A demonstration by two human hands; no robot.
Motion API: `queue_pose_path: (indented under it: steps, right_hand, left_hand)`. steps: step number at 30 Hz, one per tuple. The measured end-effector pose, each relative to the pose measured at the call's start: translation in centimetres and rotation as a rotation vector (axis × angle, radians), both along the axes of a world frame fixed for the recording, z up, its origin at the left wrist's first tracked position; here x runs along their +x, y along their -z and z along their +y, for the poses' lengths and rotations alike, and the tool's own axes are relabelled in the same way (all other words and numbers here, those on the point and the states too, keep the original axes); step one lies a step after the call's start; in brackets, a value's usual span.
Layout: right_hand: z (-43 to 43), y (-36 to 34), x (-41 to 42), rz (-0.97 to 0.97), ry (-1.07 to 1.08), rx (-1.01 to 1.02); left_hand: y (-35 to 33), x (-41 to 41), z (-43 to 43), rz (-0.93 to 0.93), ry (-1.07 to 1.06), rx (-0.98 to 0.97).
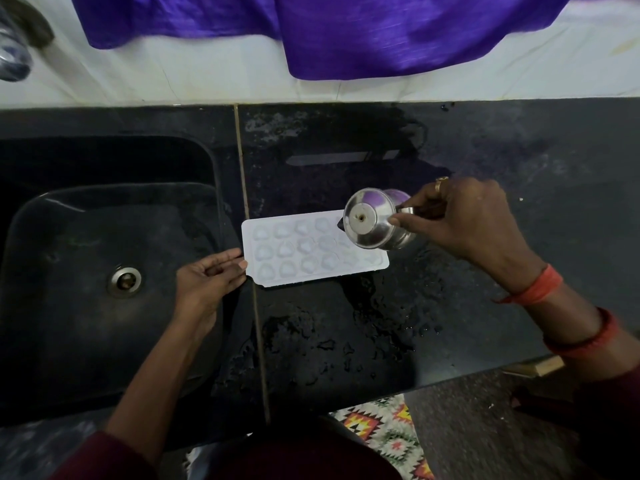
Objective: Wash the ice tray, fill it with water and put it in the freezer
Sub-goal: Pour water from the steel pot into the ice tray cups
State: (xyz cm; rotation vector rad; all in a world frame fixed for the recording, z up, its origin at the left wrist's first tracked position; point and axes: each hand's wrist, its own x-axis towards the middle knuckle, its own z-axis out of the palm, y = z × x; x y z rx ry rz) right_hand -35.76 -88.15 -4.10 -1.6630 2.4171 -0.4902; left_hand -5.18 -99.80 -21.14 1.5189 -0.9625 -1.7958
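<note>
A white ice tray [298, 251] with several rounded cells lies flat on the black counter [502, 161], just right of the sink. My left hand [207, 282] touches the tray's left end with its fingertips, fingers extended. My right hand [464, 220] grips a small steel pot [374, 220] by its rim. The pot is tipped on its side over the tray's right end, base facing me. I cannot make out a stream of water.
A black sink [104, 271] with a metal drain [124, 280] is at the left. Water is spilled on the counter in front of the tray. Purple cloth [346, 32] hangs over the white wall behind. A patterned mat [388, 434] lies on the floor.
</note>
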Motion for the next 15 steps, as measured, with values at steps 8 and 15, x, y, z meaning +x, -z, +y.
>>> queue_pose_path:
  steps: [8, 15]
  right_hand:
    - [0.49, -0.01, 0.56, -0.006, -0.018, 0.014]
    - [0.79, 0.27, 0.97, -0.016, -0.009, 0.067]
  left_hand:
    - [-0.2, -0.07, 0.08, -0.008, -0.003, -0.003]
    - [0.05, 0.08, 0.04, -0.002, 0.005, -0.005]
